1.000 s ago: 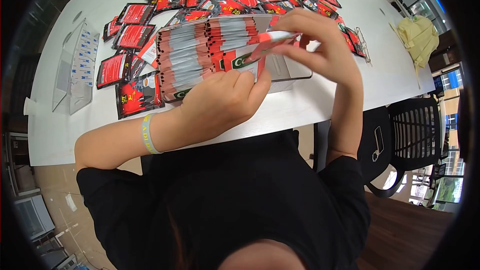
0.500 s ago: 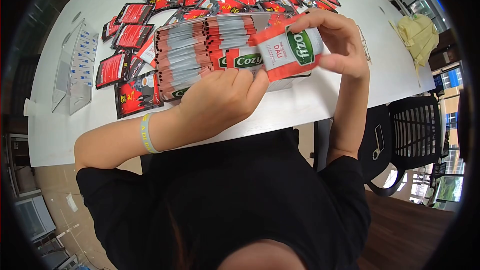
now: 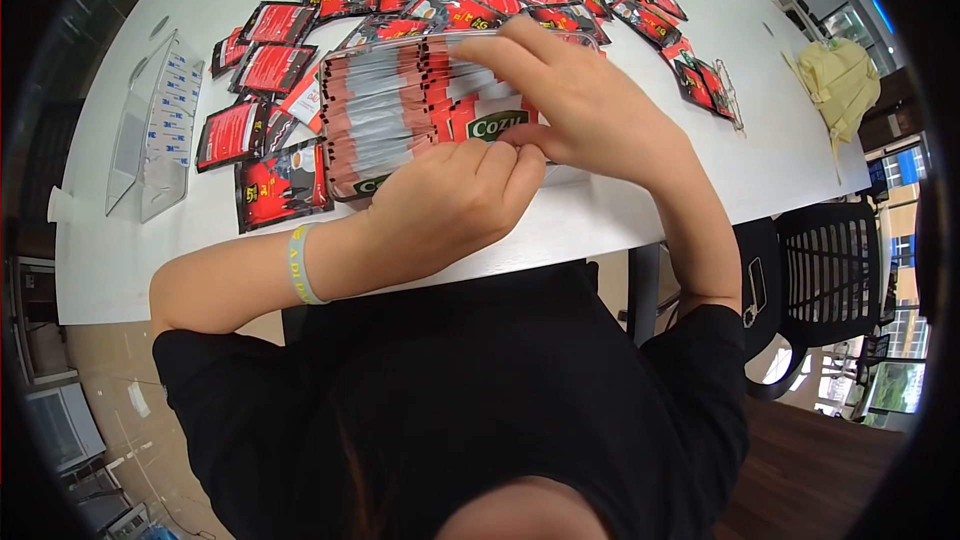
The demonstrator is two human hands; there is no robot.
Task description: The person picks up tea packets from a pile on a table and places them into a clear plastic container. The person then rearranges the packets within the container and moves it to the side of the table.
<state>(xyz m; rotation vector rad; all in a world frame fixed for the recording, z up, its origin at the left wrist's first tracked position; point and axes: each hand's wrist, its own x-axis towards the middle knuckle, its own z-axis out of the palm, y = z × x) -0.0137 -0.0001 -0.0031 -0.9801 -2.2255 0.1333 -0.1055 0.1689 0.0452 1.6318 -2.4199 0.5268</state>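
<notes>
A clear box (image 3: 340,198) stands near the table's front edge, filled with rows of upright red and silver Cozy sachets (image 3: 375,100). My left hand (image 3: 455,195) is closed at the box's front side, fingers curled in; what it holds, if anything, is hidden. My right hand (image 3: 585,100) arches over the right part of the box, its index finger reaching to the sachets and its thumb touching my left fingertips. Whether a sachet is under the right palm cannot be made out. A green Cozy label (image 3: 497,125) shows between the hands.
Red and black packets (image 3: 275,68) lie scattered left of and behind the box. A clear stand (image 3: 160,130) is at the left. To the right are a metal-edged clip (image 3: 730,95), a yellow-green cloth bag (image 3: 838,80) and a black chair (image 3: 825,260).
My right hand has moved left and down over the box. The Cozy sachet it held up is no longer seen in it. My left hand has stayed nearly in place.
</notes>
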